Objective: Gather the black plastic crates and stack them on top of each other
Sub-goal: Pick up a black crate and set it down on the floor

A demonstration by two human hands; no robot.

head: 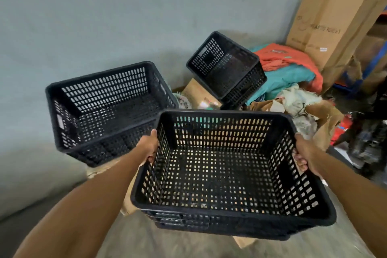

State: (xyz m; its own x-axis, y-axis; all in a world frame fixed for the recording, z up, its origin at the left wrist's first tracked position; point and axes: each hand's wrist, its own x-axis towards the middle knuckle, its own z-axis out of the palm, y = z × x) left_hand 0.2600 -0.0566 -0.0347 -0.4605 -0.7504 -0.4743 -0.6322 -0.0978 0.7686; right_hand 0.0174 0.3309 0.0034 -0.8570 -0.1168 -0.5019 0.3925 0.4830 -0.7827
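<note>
In a cluttered storeroom corner, the left hand (149, 146) and right hand (303, 156) clasp the short ends of a black crate (226, 174) — held level, long axis crosswise. A second crate (104, 111) sits ahead-left, nearer the left hand; a third crate (228, 69) lies tilted beyond.

Your forearms are bare to the frame edge, no sleeves in view. Your left hand (149, 145) and right hand (304, 153) are bare too.
</note>
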